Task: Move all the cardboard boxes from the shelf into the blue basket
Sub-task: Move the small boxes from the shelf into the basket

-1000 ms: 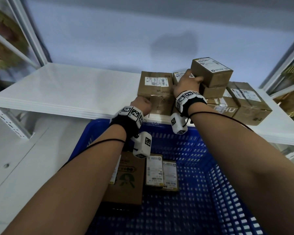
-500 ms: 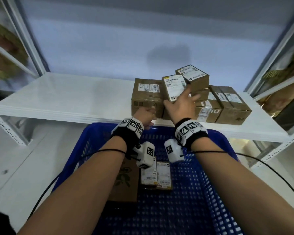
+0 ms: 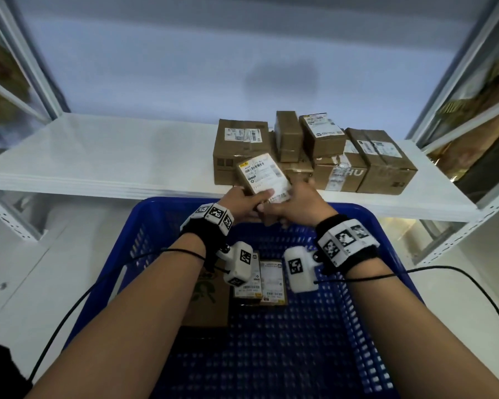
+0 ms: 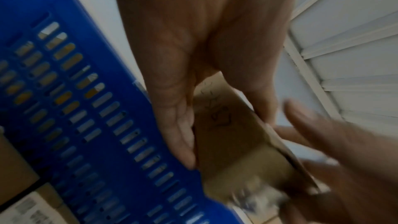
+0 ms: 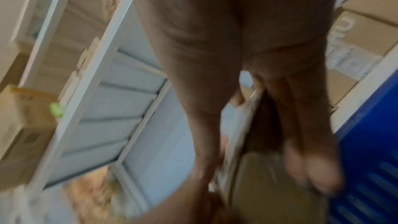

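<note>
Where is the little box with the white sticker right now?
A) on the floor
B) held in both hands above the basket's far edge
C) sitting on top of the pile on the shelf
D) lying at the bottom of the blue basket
B: the left hand and right hand both grip the small labelled cardboard box over the far rim of the blue basket.

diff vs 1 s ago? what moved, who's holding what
The small labelled box came off the stack toward the blue basket. It is now tilted over the basket's far rim. The right hand pulled it back and the left hand left the big box and joined; both grip it. The other shelf boxes and those in the basket stayed put.
</note>
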A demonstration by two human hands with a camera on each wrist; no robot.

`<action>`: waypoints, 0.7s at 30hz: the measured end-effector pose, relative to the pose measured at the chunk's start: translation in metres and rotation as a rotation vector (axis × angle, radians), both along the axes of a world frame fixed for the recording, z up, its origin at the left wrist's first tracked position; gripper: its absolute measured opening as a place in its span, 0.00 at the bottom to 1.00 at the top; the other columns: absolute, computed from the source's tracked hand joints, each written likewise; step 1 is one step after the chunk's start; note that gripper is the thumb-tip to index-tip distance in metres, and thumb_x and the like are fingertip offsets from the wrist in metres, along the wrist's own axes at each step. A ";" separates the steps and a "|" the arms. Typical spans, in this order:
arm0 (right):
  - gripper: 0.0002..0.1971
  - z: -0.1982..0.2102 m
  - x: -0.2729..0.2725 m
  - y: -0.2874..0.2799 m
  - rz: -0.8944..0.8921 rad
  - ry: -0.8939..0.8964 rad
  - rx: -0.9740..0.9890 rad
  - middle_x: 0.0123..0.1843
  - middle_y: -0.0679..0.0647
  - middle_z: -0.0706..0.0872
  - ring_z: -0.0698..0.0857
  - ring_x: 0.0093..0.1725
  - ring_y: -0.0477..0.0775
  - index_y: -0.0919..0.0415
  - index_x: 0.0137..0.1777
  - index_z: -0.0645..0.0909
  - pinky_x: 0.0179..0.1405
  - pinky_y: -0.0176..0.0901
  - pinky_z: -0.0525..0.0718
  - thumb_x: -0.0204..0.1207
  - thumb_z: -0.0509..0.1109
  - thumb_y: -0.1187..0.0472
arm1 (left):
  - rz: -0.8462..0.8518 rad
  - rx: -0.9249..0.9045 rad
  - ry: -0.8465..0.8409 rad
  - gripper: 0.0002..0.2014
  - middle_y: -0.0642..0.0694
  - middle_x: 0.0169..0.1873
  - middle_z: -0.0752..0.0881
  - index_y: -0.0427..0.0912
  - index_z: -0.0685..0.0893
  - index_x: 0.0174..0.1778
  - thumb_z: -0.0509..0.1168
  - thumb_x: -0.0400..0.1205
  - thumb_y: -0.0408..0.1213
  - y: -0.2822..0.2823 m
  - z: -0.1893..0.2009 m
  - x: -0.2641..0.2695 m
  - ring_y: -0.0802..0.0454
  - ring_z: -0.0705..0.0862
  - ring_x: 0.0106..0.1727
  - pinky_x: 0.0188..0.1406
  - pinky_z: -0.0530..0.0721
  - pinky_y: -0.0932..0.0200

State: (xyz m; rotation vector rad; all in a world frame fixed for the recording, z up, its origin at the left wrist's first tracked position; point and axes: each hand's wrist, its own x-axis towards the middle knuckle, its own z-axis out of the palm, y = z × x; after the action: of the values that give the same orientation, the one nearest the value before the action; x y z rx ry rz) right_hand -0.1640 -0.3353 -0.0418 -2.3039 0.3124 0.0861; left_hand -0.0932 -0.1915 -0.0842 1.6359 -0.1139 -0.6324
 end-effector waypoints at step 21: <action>0.24 -0.216 -0.018 -0.088 -0.116 0.595 0.040 0.73 0.62 0.81 0.84 0.64 0.63 0.63 0.75 0.77 0.54 0.54 0.86 0.84 0.67 0.50 | -0.412 0.838 -0.140 0.17 0.43 0.62 0.84 0.38 0.83 0.68 0.57 0.88 0.37 0.025 -0.129 -0.010 0.43 0.83 0.61 0.61 0.80 0.54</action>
State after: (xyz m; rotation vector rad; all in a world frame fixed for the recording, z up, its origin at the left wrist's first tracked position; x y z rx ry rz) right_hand -0.1817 -0.4228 -0.2576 -2.1700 0.7343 0.7169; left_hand -0.1035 -0.1668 -0.2128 2.5007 -0.3261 -0.9543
